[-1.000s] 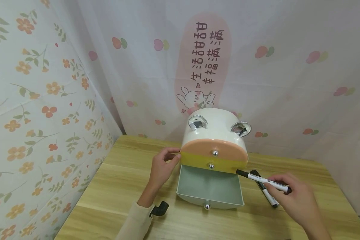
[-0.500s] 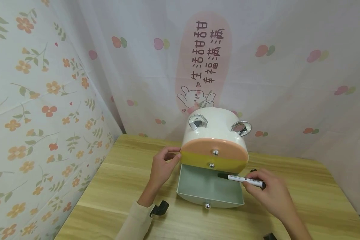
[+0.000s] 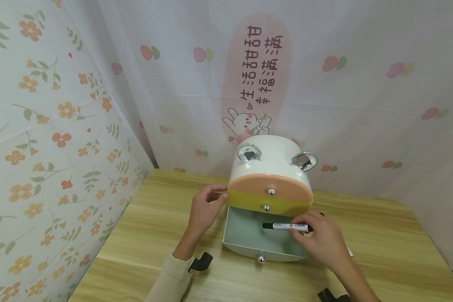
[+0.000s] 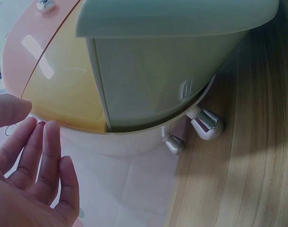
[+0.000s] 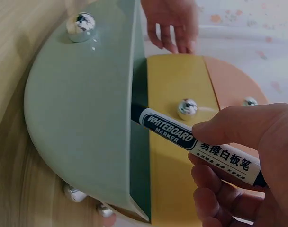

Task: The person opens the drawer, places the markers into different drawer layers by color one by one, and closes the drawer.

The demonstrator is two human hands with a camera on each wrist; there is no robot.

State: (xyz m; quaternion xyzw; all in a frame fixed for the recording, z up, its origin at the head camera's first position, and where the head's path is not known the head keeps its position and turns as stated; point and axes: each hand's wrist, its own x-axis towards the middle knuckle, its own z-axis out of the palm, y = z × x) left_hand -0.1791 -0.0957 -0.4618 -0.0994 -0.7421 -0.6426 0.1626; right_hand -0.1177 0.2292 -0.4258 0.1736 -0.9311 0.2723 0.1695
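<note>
A whiteboard marker (image 3: 287, 226), white with a dark cap, is pinched between the thumb and fingers of my right hand (image 3: 321, 239). Its capped end lies over the pulled-out pale green bottom drawer (image 3: 245, 228), and in the right wrist view that end dips behind the drawer front (image 5: 82, 113). The drawer belongs to a small white rounded cabinet (image 3: 272, 155) with an orange top drawer (image 3: 249, 184) and a yellow middle drawer (image 3: 245, 200), both closed. My left hand (image 3: 205, 209) touches the cabinet's left side, its fingers loosely bent and thumb by the yellow drawer's edge.
A second marker lies on the wooden table (image 3: 136, 243) right of the cabinet, mostly hidden by my right hand; its white end (image 3: 350, 251) shows. Silver ear-like loops (image 3: 303, 161) stick out of the cabinet top. A printed curtain (image 3: 188, 96) hangs behind.
My right hand has carried the marker leftward, from beside the cabinet to over the pulled-out drawer. It now covers most of the second marker. My left hand has stayed put.
</note>
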